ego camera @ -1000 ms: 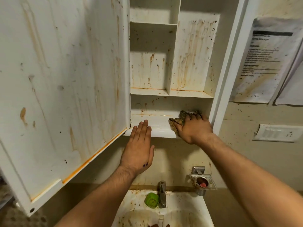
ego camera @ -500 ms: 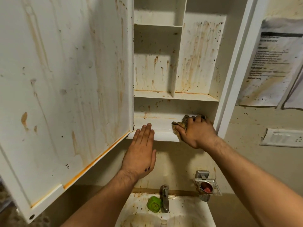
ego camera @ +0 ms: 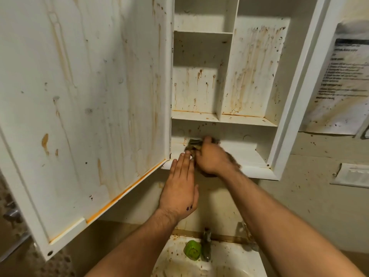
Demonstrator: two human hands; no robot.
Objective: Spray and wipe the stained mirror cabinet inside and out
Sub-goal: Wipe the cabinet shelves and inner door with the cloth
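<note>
Stained white cabinet door (ego camera: 85, 116): swung open, far left. Left hand (ego camera: 179, 188): flat, fingers straight and together, tips at the white mirror cabinet (ego camera: 295, 96) lower lip. Dirty brown cloth (ego camera: 193, 144): bunched, gripped by right hand (ego camera: 213, 158) at the bottom shelf (ego camera: 241, 150) left end. The shelf's length runs rightward from it, so the right hand is nearer.

white cabinet (ego camera: 257, 72) streaked orange-brown, dark olive cloth (ego camera: 193, 144), green cup (ego camera: 192, 250)
</note>
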